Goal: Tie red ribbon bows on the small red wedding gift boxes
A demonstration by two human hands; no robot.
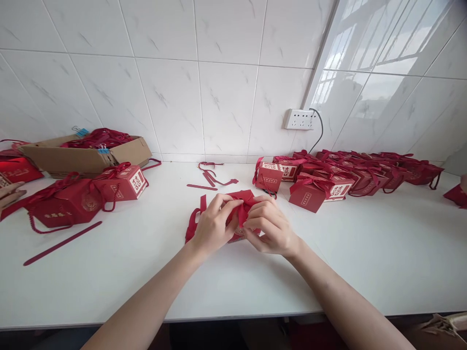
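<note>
A red gift box sits on the white table in front of me, partly covered by both hands. On its top is a red ribbon, folded and looped between my fingers. My left hand pinches the ribbon from the left with thumb and fingers. From the right, my right hand grips the same ribbon with bent fingers. A loose ribbon tail curls out on the table beside my left hand. Part of the box's printed front shows beneath the hands.
A cardboard box of red ribbons stands back left. Red gift boxes sit near it, beside a ribbon strip. Ribbon scraps lie ahead. Many finished-looking boxes crowd the right. Another person's hand is at far left.
</note>
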